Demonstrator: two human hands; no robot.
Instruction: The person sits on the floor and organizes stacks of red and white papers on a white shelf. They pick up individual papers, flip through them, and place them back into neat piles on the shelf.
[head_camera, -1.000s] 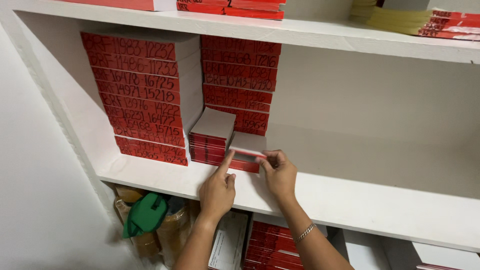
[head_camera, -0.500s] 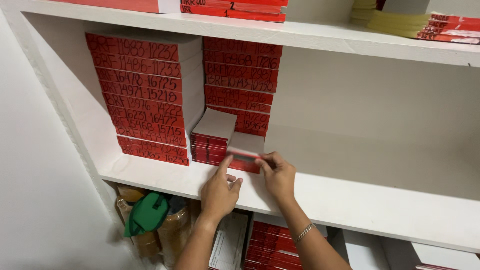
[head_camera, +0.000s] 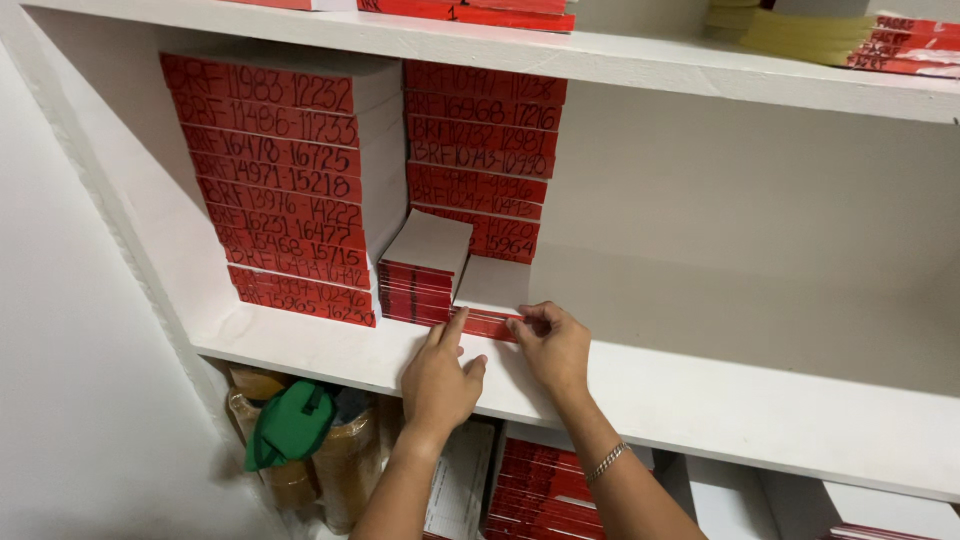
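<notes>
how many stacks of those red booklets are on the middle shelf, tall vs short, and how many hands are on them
Tall stacks of red-spined white booklets: 2
Short stacks of red-spined booklets: 2
Bare hands at the lowest short stack: 2, left hand, right hand
Total: 4 stacks, 2 hands
</notes>
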